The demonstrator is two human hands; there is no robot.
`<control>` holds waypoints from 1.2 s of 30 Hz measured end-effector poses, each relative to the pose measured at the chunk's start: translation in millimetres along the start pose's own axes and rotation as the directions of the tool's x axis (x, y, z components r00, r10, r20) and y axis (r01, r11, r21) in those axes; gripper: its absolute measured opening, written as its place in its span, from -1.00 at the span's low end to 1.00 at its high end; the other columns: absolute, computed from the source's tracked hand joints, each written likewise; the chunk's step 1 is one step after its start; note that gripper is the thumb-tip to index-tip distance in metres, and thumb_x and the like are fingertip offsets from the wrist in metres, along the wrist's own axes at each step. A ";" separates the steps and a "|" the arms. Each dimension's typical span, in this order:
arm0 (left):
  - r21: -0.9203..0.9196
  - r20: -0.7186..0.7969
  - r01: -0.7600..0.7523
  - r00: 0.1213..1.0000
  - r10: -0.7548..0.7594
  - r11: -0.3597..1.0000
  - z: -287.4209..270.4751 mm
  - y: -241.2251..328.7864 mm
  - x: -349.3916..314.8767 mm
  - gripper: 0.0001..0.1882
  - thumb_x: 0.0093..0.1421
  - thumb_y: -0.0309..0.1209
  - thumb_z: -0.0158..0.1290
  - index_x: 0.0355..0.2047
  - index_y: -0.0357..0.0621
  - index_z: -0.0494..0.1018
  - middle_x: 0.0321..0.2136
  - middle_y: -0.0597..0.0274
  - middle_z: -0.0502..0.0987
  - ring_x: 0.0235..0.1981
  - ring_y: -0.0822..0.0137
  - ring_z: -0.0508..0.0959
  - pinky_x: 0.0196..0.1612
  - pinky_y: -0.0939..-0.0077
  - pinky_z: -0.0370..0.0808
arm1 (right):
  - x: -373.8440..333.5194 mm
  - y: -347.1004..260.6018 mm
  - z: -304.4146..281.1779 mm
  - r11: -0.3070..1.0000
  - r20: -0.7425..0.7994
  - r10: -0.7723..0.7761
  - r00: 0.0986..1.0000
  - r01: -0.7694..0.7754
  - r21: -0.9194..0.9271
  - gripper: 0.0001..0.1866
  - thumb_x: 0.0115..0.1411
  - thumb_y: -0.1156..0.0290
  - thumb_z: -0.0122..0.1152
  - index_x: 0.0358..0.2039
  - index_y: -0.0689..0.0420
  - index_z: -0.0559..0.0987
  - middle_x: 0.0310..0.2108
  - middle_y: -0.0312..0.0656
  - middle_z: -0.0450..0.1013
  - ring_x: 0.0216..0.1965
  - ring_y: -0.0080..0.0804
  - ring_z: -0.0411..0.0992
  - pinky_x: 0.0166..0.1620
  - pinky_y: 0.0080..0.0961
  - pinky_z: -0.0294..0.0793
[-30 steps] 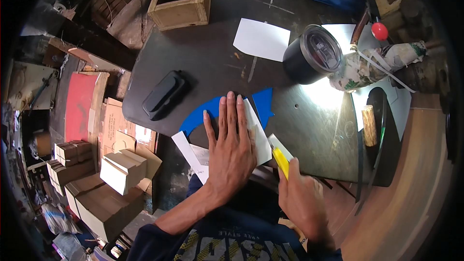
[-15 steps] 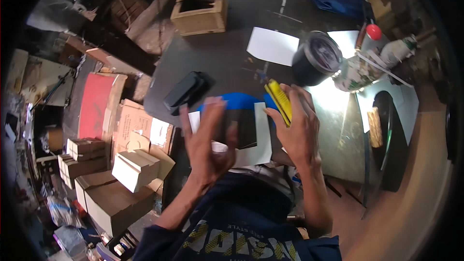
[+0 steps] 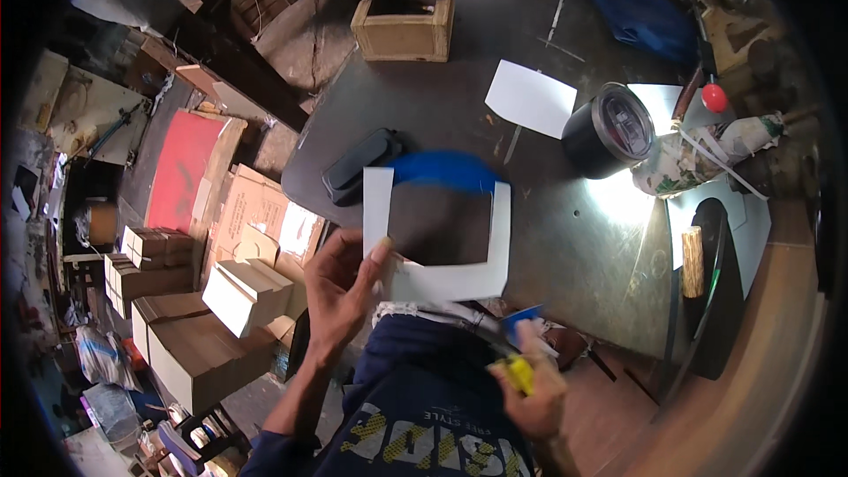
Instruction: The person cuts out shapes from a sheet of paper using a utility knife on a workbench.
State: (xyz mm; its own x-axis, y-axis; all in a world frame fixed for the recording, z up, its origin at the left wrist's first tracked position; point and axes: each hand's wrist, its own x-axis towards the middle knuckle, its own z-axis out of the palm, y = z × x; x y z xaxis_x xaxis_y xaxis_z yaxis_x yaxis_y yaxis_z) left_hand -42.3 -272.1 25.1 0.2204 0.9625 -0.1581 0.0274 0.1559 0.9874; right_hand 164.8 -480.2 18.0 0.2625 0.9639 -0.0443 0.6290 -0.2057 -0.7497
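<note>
A white U-shaped sheet point(image 3: 497, 247) lies at the table's near edge, with dark surface showing through its opening. My left hand point(image 3: 340, 287) pinches its lower left part, thumb on top and fingers underneath. Along the sheet's upper side curves a blue strip point(image 3: 446, 168). Low on the right, close to my body, my right hand point(image 3: 541, 393) is blurred by motion, its fingers closed round a ribbed yellow object point(image 3: 519, 374) whose kind I cannot make out. A small blue piece point(image 3: 521, 320) shows just above those fingers; whether it is held is unclear.
A black case point(image 3: 362, 166) lies beyond the sheet. Farther back stand a wooden box point(image 3: 403, 35) and a white card point(image 3: 530, 97). On the right are a dark lidded tumbler point(image 3: 609, 131), a camouflage-cloth bundle point(image 3: 698, 159) and a wooden-handled blade point(image 3: 692, 261). Cardboard boxes point(image 3: 203, 344) fill the left.
My right hand has moved down toward my body with the yellow object. My left hand, spread and blurred before, has closed on the white sheet. The whole view has shifted slightly.
</note>
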 end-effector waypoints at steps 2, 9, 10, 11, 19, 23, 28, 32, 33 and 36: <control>-0.022 0.034 -0.075 0.997 0.076 0.997 4.4 6.7 20.7 -0.74 0.36 -0.37 0.22 -0.06 -0.30 0.52 -0.29 0.26 0.65 -0.22 0.52 0.59 -0.12 0.60 0.47 | 6.1 -21.4 14.5 0.935 0.272 0.005 0.962 -0.101 0.341 -0.41 0.23 0.39 0.42 0.21 0.35 0.45 0.21 0.13 0.47 0.12 -0.05 0.57 0.13 -0.33 0.59; -0.109 0.224 -0.145 0.960 0.166 0.983 13.6 21.3 46.1 -0.73 0.37 -0.36 0.20 -0.03 -0.26 0.51 -0.35 0.21 0.68 -0.32 0.48 0.63 -0.23 0.62 0.48 | 71.1 -34.9 -27.6 0.867 -0.531 0.226 0.816 0.080 0.492 -0.77 0.23 0.54 0.41 -0.26 0.25 0.47 -0.13 0.01 0.62 -0.18 -0.45 0.58 -0.09 -0.58 0.54; -0.131 0.268 -0.140 0.948 0.171 0.981 14.4 17.9 45.9 -0.73 0.39 -0.36 0.18 -0.01 -0.26 0.50 -0.33 0.22 0.69 -0.30 0.49 0.64 -0.24 0.65 0.48 | 82.1 -29.6 -37.7 0.868 -0.535 0.228 0.813 0.079 0.490 -0.77 0.23 0.54 0.41 -0.26 0.25 0.47 -0.13 0.01 0.62 -0.18 -0.45 0.58 -0.09 -0.58 0.54; -0.149 0.259 -0.116 0.954 0.152 0.982 20.7 15.7 42.6 -0.74 0.39 -0.37 0.17 -0.01 -0.25 0.50 -0.34 0.20 0.70 -0.29 0.48 0.66 -0.20 0.62 0.51 | 90.0 -22.1 -48.3 0.840 -0.436 0.196 0.878 0.079 0.536 -0.73 0.19 0.52 0.45 -0.22 0.29 0.50 -0.17 -0.02 0.62 -0.23 -0.49 0.57 -0.15 -0.62 0.53; -0.215 0.317 0.094 0.948 -0.021 0.972 25.9 16.3 60.9 -0.73 0.38 -0.27 0.19 -0.16 -0.28 0.56 -0.42 0.15 0.65 -0.36 0.34 0.69 -0.37 0.44 0.67 | 96.5 -7.7 -71.8 0.858 -0.195 0.269 0.943 -0.143 0.494 -0.79 0.12 0.47 0.53 -0.41 0.35 0.68 -0.54 -0.34 0.45 -0.51 -0.67 0.45 -0.39 -0.72 0.39; 0.024 0.225 -0.109 0.969 0.100 0.994 20.9 3.5 63.2 -0.68 0.38 -0.21 0.21 -0.36 -0.24 0.60 -0.57 0.34 0.57 -0.51 0.52 0.57 -0.39 0.63 0.52 | 103.9 10.8 -70.1 0.872 -0.188 0.259 0.947 -0.146 0.466 -0.78 0.13 0.46 0.52 -0.36 0.35 0.67 -0.47 -0.26 0.54 -0.43 -0.61 0.51 -0.35 -0.72 0.43; -0.149 -0.130 0.066 0.988 -0.086 0.987 48.8 -4.9 33.5 -0.70 0.39 -0.21 0.19 -0.27 -0.25 0.55 -0.40 0.19 0.64 -0.38 0.41 0.67 -0.34 0.49 0.65 | 99.5 25.2 -54.0 0.911 -0.530 0.260 0.807 -0.024 0.411 -0.53 0.24 0.41 0.44 0.05 0.38 0.50 -0.27 -0.08 0.65 -0.24 -0.47 0.61 -0.25 -0.63 0.59; -0.335 -0.129 0.192 0.960 -0.247 0.923 43.8 -39.4 -1.6 -0.63 0.39 -0.24 0.17 -0.03 -0.37 0.56 -0.20 0.10 0.65 -0.20 0.34 0.70 -0.13 0.28 0.76 | 66.0 30.1 -71.6 0.765 -0.314 0.481 0.819 -0.217 0.607 -0.56 0.42 0.19 0.23 0.06 0.24 0.35 -0.49 -0.26 0.52 -0.53 -0.58 0.52 -0.48 -0.64 0.51; -0.299 -0.117 0.182 0.967 -0.225 0.937 42.2 -39.6 -9.4 -0.60 0.39 -0.27 0.18 0.02 -0.42 0.59 -0.30 0.14 0.65 -0.36 0.43 0.64 -0.23 0.44 0.74 | 59.1 39.9 -75.7 0.761 -0.304 0.481 0.823 -0.219 0.611 -0.56 0.42 0.19 0.23 0.06 0.24 0.35 -0.49 -0.26 0.52 -0.53 -0.58 0.52 -0.48 -0.64 0.51; -0.148 -0.076 0.206 0.973 -0.219 0.967 38.9 -31.9 -17.6 -0.65 0.38 -0.31 0.20 -0.04 -0.43 0.61 -0.29 0.11 0.66 -0.32 0.36 0.68 -0.21 0.41 0.75 | 47.2 65.4 -91.5 0.862 -0.404 0.436 0.804 -0.244 0.443 -0.66 0.55 0.07 -0.08 -0.01 0.11 0.37 -0.61 -0.42 0.24 -0.69 -0.75 0.19 -0.61 -0.73 0.20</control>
State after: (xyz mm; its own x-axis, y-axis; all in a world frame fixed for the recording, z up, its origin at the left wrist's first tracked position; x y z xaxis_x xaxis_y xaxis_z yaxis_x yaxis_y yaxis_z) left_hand -9.1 -302.7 -3.3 0.1344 0.9190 -0.3707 -0.0722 0.3822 0.9212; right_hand 285.3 -463.6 27.3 0.7808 0.6174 -0.0956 0.1537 -0.3381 -0.9285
